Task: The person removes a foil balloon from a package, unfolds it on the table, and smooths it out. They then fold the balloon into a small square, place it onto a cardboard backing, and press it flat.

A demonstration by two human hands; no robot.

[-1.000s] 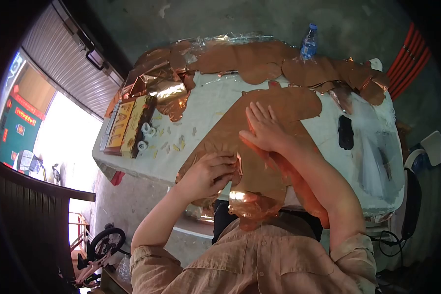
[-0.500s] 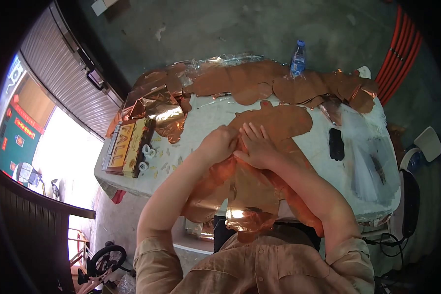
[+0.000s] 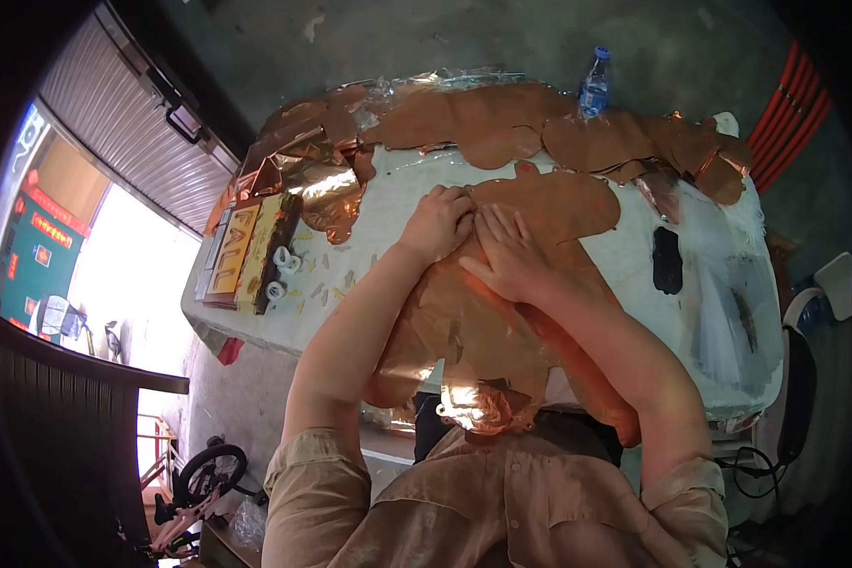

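A flat copper-coloured foil balloon (image 3: 488, 327) with rounded lobes lies across the near half of the table and hangs toward my lap. My left hand (image 3: 437, 223) has its fingers curled down on the balloon's upper middle part, seeming to pinch the foil there; the fingertips are partly hidden. Right beside it, my right hand (image 3: 513, 254) lies flat on the foil with fingers stretched out. The balloon's lower end is shiny and creased, while its upper side looks matte brown.
More flat foil balloons (image 3: 464, 118) line the table's far edge, with a water bottle (image 3: 594, 85) by them. At left sit a printed box (image 3: 246, 254) and white ribbon rolls (image 3: 282, 260). A black object (image 3: 667, 260) and clear plastic bags (image 3: 724, 293) lie at right.
Both hands have slid up the balloon, away from my body, and the foil beneath looks flatter and smoother. The whole view has shifted slightly.
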